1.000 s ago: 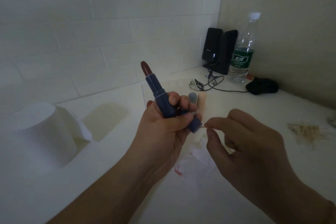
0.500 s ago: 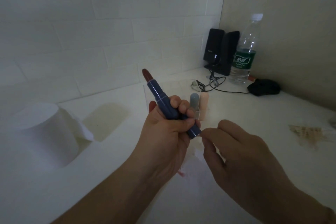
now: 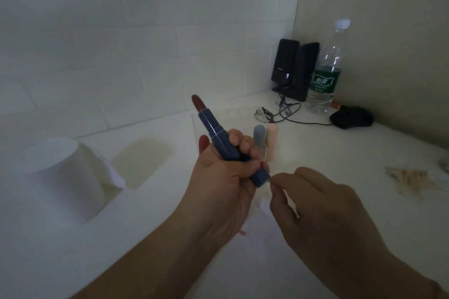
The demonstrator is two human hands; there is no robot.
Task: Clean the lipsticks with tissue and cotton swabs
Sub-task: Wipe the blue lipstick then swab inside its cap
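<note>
My left hand (image 3: 218, 187) grips a dark blue lipstick (image 3: 213, 133) by its lower half, tilted up to the left, with the brownish-red tip exposed at the top. Just right of it, my right hand (image 3: 323, 216) pinches a thin pale stick, apparently a cotton swab (image 3: 270, 178), whose end meets the lipstick's bottom end. A white tissue (image 3: 257, 228) with red smears lies on the table under both hands. Two capped lipsticks, one grey-blue (image 3: 259, 132) and one pink (image 3: 272, 132), stand in a clear holder behind my left hand.
A white tissue roll (image 3: 56, 177) stands at the left. A pile of cotton swabs (image 3: 410, 179) lies at the right. In the far corner are black speakers (image 3: 294, 68), a water bottle (image 3: 325, 73), a dark mouse (image 3: 351, 118) and a cable (image 3: 286, 114).
My right hand's fingertips have drawn in closer to the lipstick's bottom end. My left hand keeps the same grip on the lipstick.
</note>
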